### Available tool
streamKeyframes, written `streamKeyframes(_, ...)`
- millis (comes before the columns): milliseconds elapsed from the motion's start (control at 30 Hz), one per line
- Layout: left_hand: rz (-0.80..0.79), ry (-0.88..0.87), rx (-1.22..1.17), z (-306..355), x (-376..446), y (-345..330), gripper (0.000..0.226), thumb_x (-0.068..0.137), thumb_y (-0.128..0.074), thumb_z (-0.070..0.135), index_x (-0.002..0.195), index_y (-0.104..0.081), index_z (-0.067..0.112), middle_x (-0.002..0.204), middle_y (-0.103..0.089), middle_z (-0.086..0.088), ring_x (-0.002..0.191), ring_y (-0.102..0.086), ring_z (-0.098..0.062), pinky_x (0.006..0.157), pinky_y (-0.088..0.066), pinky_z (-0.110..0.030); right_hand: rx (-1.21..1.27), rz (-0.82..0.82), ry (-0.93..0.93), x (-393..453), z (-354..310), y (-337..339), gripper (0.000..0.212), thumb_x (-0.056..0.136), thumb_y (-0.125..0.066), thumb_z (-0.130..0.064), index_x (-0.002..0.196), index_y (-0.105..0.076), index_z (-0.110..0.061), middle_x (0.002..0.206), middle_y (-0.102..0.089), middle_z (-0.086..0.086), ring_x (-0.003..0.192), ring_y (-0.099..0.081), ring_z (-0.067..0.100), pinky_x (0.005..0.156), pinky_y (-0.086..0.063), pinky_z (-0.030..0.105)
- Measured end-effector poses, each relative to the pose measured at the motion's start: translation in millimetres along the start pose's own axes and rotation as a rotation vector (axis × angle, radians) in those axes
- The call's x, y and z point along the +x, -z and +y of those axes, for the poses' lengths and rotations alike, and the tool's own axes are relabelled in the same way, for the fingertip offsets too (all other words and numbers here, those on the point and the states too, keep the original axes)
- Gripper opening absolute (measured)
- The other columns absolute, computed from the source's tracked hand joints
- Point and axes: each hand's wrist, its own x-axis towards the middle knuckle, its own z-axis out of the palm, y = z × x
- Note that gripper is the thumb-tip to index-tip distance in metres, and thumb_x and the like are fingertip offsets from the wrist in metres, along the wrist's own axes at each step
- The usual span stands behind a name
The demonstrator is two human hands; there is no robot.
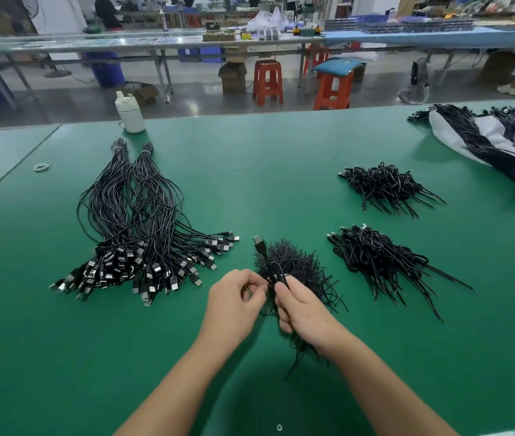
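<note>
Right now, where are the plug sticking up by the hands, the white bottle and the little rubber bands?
plug (260,244): head view, on its black body.
white bottle (131,116): head view, middle of its side.
rubber bands (42,167): head view, middle of the small heap.

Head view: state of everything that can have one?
coiled USB cable: looped, held by both hands, plug pointing up.
left hand: pinches at the coil.
right hand: fingers curled round the coil.
long cable bundles: uncoiled, banded at far ends.
far pile of coiled cables: loose heap.
near pile of coiled cables: loose heap.
white bottle: upright.
rubber bands: lying loose.
</note>
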Motion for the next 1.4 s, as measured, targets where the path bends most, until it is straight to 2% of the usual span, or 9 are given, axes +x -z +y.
streamKeyframes(100,-0.008,-0.182,0.138,0.2,-3.2,2.3,0.012,0.088,-0.068,0.015,0.083,-0.067,0.026,0.079,-0.056,0.010,0.066,-0.051,-0.006,0.064,-0.042,-0.022,0.019,0.028,0.001,0.0,-0.4,3.3,0.031,0.108,-0.039,-0.029,0.080,-0.051,-0.025,0.059,-0.040,-0.006,0.049,-0.037,0.013,0.050,-0.037,0.028)
streamKeyframes(233,0.073,-0.853,0.611,-1.5,2.9,10.2,0.016,0.091,-0.053,0.010,0.086,-0.068,0.011,0.103,-0.067,-0.007,0.106,-0.062,-0.028,0.082,-0.052,-0.039,0.120,-0.027,-0.052,0.7,-1.8,5.7,0.030,0.107,-0.042,-0.027,0.078,-0.049,-0.021,0.060,-0.034,-0.005,0.048,-0.030,0.012,0.045,-0.035,0.027)
streamKeyframes(333,-0.074,-1.017,0.650,2.7,9.6,19.0,0.024,0.086,-0.045,0.003,0.090,-0.067,0.012,0.120,-0.067,-0.007,0.127,-0.057,-0.024,0.098,-0.048,-0.037,0.194,-0.142,-0.112,-0.9,-4.6,8.5,0.030,0.100,-0.048,-0.031,0.072,-0.054,-0.027,0.059,-0.031,-0.007,0.047,-0.025,0.011,0.042,-0.035,0.025)
streamKeyframes(433,-0.154,-0.968,0.665,4.8,11.8,23.7,0.027,0.078,-0.040,0.007,0.087,-0.063,0.017,0.114,-0.070,-0.001,0.104,-0.062,-0.017,0.083,-0.050,-0.032,0.179,-0.197,-0.144,-2.8,-7.9,10.6,0.032,0.097,-0.045,-0.029,0.069,-0.061,-0.032,0.060,-0.034,-0.007,0.048,-0.025,0.011,0.042,-0.030,0.023)
streamKeyframes(600,-0.063,-0.652,0.510,5.1,10.5,14.6,0.014,0.084,-0.054,0.009,0.084,-0.064,0.020,0.070,-0.060,0.006,0.066,-0.056,-0.022,0.068,-0.035,-0.034,0.155,-0.229,-0.134,-2.8,-9.9,8.6,0.026,0.105,-0.036,-0.024,0.088,-0.053,-0.015,0.061,-0.033,-0.009,0.054,-0.021,0.011,0.045,-0.021,0.023)
streamKeyframes(767,-0.088,-0.293,0.310,5.7,12.0,8.9,0.013,0.096,-0.057,0.015,0.088,-0.062,0.024,0.081,-0.067,0.008,0.075,-0.058,-0.019,0.079,-0.043,-0.034,-0.224,-0.131,0.016,-5.5,-14.3,4.3,0.029,0.106,-0.037,-0.032,0.083,-0.048,-0.019,0.055,-0.039,-0.014,0.051,-0.030,0.006,0.049,-0.025,0.024)
streamKeyframes(933,-0.099,-0.086,0.156,10.5,12.4,11.3,0.025,0.091,-0.065,0.015,0.073,-0.060,0.031,0.066,-0.063,0.013,0.074,-0.054,0.003,0.063,-0.036,-0.006,-0.683,0.003,0.260,-9.2,-12.5,2.4,0.034,0.105,-0.040,-0.035,0.072,-0.037,-0.027,0.069,-0.046,-0.007,0.066,-0.044,0.012,0.067,-0.039,0.037)
streamKeyframes(1133,-0.263,0.125,0.078,5.0,21.0,16.4,0.016,0.088,-0.071,0.022,0.073,-0.068,0.026,0.065,-0.062,0.009,0.058,-0.048,-0.008,0.057,-0.040,-0.022,-0.816,0.068,0.324,-10.9,-4.3,0.3,0.033,0.104,-0.042,-0.034,0.072,-0.033,-0.030,0.071,-0.042,-0.009,0.071,-0.048,0.020,0.069,-0.041,0.041)
streamKeyframes(1400,-0.175,0.134,0.139,-0.4,21.5,13.9,0.019,0.084,-0.075,0.037,0.070,-0.074,0.024,0.058,-0.065,0.006,0.049,-0.045,-0.001,0.051,-0.039,-0.021,-1.032,0.086,0.377,-10.6,-7.4,1.8,0.026,0.104,-0.038,-0.038,0.086,-0.050,-0.024,0.080,-0.049,-0.007,0.075,-0.057,0.025,0.069,-0.042,0.038)
